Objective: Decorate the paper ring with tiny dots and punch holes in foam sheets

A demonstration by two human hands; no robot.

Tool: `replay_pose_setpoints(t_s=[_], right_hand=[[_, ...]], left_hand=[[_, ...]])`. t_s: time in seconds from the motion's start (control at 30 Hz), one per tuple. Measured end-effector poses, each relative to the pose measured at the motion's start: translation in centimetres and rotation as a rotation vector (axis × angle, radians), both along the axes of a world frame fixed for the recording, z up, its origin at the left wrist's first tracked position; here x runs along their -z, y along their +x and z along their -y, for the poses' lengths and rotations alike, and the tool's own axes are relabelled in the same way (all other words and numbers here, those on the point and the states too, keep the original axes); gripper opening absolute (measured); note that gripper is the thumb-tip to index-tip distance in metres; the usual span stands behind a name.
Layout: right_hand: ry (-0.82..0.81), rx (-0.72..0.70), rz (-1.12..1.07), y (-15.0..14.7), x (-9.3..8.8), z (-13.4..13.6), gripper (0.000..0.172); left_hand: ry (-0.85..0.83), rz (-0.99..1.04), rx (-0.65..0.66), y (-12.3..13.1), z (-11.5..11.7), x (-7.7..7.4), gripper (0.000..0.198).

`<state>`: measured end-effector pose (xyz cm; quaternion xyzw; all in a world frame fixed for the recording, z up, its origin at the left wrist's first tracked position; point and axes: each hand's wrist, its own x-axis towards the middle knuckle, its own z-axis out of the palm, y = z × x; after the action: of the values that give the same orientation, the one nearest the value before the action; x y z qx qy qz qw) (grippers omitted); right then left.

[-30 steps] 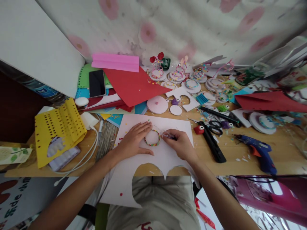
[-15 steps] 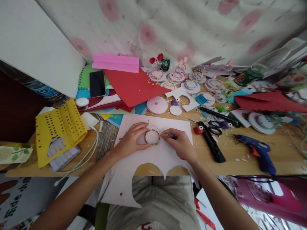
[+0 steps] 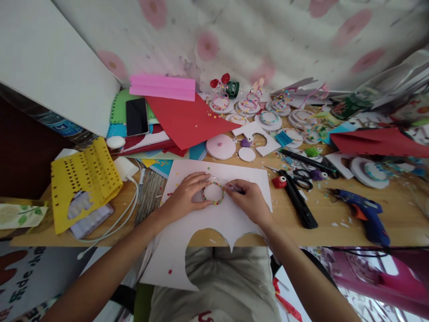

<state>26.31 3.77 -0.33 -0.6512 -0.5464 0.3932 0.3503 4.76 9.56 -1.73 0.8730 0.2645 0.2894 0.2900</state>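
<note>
My left hand point(image 3: 182, 196) pinches the left side of a small ring point(image 3: 217, 202) dotted with bits of several colours, thumb below and fingers above. Thin clear strands rise from the ring's top. In my right hand point(image 3: 252, 201) are slim tweezers point(image 3: 237, 189), their tips at the ring's upper right edge. Whether the tips grip anything is too small to tell. Both hands are over a white sheet of card point(image 3: 191, 232) with rounded cut-outs along its near edge. A few small red and yellow bits lie on the card near my left fingers.
To the right lie a blue glue gun point(image 3: 363, 210), a black stapler-like tool point(image 3: 299, 201), scissors point(image 3: 302, 180) and a red punch point(image 3: 279, 181). Decorated white discs point(image 3: 268, 121) crowd the back. A yellow punched sheet point(image 3: 87, 183), white cable point(image 3: 129, 212) and phone point(image 3: 137, 117) are at left.
The view has shifted very slightly. My hands keep nearly the same pose, with the tweezers still at the ring's right side.
</note>
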Motion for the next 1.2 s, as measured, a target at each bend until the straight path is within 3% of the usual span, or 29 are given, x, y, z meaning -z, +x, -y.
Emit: replay_pose_setpoints(t_s=[0.43, 0.77, 0.9, 1.03, 1.1, 1.2], right_hand=[[-0.005, -0.001, -0.037, 0.2, 0.0, 0.2, 0.025], [0.147, 0.057, -0.071, 1.1, 1.1, 1.1, 0.026], [0.172, 0.063, -0.039, 1.1, 1.4, 1.3, 0.026], [0.137, 0.076, -0.056, 1.1, 1.3, 1.4, 0.036], [0.116, 0.083, -0.074, 1.1, 1.2, 1.4, 0.039], [0.113, 0.089, -0.093, 1.1, 0.9, 1.4, 0.040]], left_hand=[[0.010, -0.006, -0.007, 0.0, -0.1, -0.1, 0.049], [-0.017, -0.009, -0.006, -0.2, -0.1, -0.2, 0.065], [-0.043, -0.018, -0.001, -0.4, 0.0, -0.8, 0.069], [-0.078, -0.089, -0.075, -1.2, 0.2, -2.4, 0.071], [-0.065, -0.102, -0.157, -2.1, 0.6, -3.6, 0.058], [-0.054, -0.057, -0.334, -3.9, 1.7, -5.4, 0.015]])
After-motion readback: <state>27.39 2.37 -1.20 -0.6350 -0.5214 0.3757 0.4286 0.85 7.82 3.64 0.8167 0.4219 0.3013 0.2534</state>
